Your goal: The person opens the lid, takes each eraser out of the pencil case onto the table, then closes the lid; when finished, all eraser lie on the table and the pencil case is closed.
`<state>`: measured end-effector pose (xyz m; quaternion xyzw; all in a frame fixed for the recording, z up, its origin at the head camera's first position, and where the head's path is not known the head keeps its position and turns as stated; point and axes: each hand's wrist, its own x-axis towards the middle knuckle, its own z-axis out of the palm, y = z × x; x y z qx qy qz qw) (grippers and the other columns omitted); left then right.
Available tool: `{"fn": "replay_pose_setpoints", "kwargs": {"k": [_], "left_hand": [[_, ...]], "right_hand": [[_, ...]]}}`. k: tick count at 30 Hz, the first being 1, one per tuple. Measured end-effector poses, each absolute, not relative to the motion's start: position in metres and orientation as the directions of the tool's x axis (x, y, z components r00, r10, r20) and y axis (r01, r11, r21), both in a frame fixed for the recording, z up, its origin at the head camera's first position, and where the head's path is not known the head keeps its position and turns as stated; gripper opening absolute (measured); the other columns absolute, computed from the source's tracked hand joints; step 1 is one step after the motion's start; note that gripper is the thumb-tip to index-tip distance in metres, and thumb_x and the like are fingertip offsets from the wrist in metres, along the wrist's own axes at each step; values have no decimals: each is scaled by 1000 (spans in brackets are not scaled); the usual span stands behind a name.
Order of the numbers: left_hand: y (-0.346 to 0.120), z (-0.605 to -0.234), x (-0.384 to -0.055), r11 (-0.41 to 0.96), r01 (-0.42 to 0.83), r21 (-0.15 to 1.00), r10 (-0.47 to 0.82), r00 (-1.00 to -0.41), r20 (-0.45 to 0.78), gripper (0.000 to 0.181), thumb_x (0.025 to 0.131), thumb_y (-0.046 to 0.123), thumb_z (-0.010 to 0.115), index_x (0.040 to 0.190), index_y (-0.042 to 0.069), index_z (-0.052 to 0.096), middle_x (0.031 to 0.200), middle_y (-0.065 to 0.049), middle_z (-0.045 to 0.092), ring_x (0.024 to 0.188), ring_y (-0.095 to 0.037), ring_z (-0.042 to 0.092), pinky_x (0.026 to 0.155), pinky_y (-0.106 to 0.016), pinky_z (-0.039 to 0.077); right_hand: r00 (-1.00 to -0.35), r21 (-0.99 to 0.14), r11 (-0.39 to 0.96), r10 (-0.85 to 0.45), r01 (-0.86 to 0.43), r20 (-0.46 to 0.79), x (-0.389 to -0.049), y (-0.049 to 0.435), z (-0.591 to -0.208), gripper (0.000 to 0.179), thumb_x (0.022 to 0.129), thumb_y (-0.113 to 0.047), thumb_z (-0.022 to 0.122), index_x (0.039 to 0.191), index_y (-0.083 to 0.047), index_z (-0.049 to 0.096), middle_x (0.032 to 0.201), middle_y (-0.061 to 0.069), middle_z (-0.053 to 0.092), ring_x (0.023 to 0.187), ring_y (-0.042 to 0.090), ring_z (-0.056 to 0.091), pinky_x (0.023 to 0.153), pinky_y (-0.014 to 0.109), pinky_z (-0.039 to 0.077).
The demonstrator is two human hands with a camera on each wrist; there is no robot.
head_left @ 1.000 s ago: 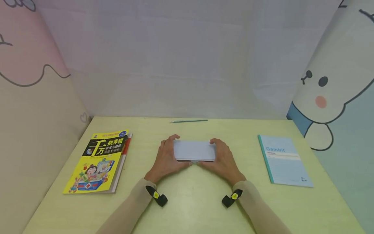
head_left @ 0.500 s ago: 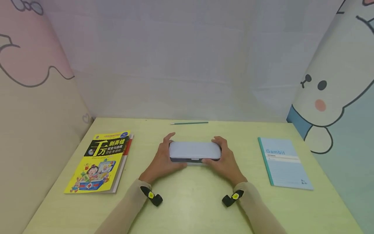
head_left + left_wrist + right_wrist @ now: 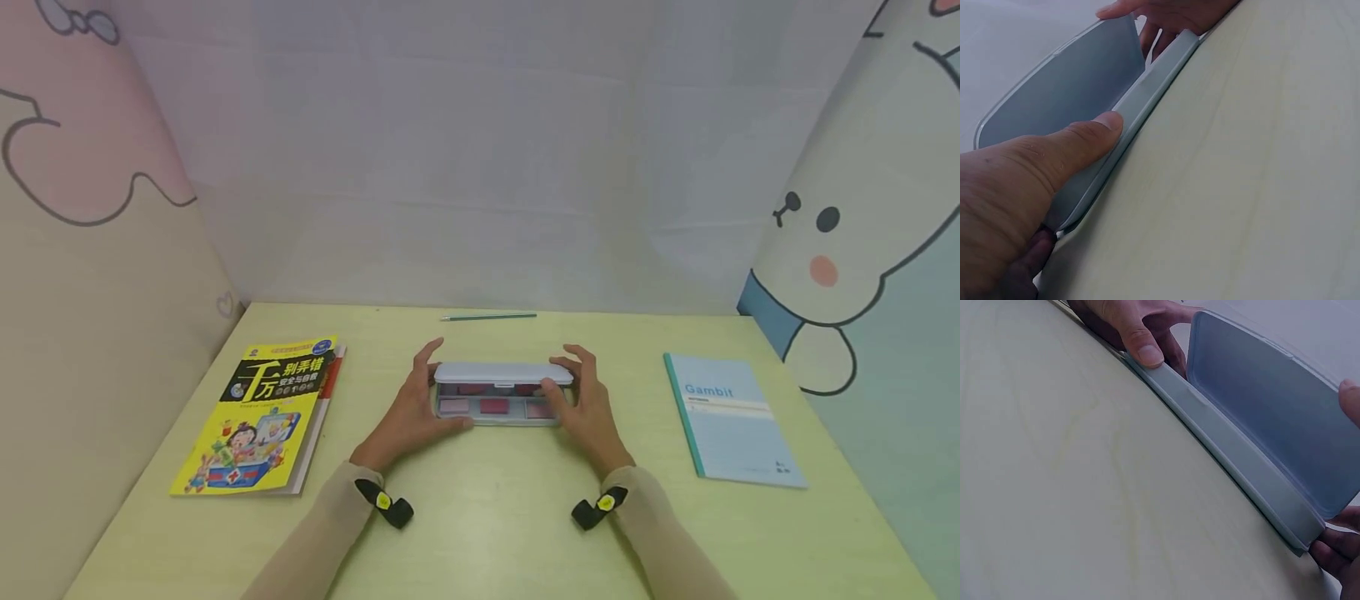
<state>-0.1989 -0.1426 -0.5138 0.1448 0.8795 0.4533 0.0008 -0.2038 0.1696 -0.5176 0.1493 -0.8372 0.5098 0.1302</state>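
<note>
A pale pencil case (image 3: 502, 373) lies on the table with its lid tilted part-way up. Pinkish blocks (image 3: 493, 406) show inside, in the front part of its base. My left hand (image 3: 408, 425) grips the case's left end, its thumb along the front wall and its fingers at the side. At the other end, my right hand (image 3: 588, 417) has its thumb on the front edge of the lid and its other fingers round the right end of the base. Both wrist views show the raised lid (image 3: 1260, 406) standing over the base's front wall (image 3: 1163, 69).
A yellow book (image 3: 255, 417) on top of another book lies to the left. To the right is a light blue notebook (image 3: 735, 417) marked "Gambit". A green pencil (image 3: 487, 317) lies at the back of the table (image 3: 495, 525), before a white backdrop (image 3: 465, 167).
The lid has swung up from shut, baring the inside of the case. My right thumb has moved from the front edge up with the lid; my left thumb has slid leftward.
</note>
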Motion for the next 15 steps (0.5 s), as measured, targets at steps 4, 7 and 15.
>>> {"fn": "replay_pose_setpoints", "kwargs": {"k": [4,7,15], "left_hand": [[-140,-509,-196,605,212,768,210,-972,103,137,71,41,101,168,46,4,148,-17,56,132,-33,49,112,-62,47],[-138,-507,-195,641,195,742,175,-979,106,140,68,42,103,168,45,5,141,-17,59,125,-35,50,108,-60,48],[-137,-511,-197,683,239,690,166,-971,172,146,64,46,104,171,35,5,139,-12,69,124,-32,56,111,-53,33]], "right_hand": [[-920,-814,439,-87,-380,382,-208,170,-518,59,106,-23,66,156,-13,37,141,17,72,117,24,73,99,9,44],[-928,-819,451,-56,-353,369,-212,170,-518,57,107,-27,66,155,-15,38,135,13,76,104,14,73,92,12,48],[-943,-840,461,19,-286,332,-225,169,-516,53,108,-35,64,151,-12,42,101,14,77,85,19,63,82,22,48]]}}
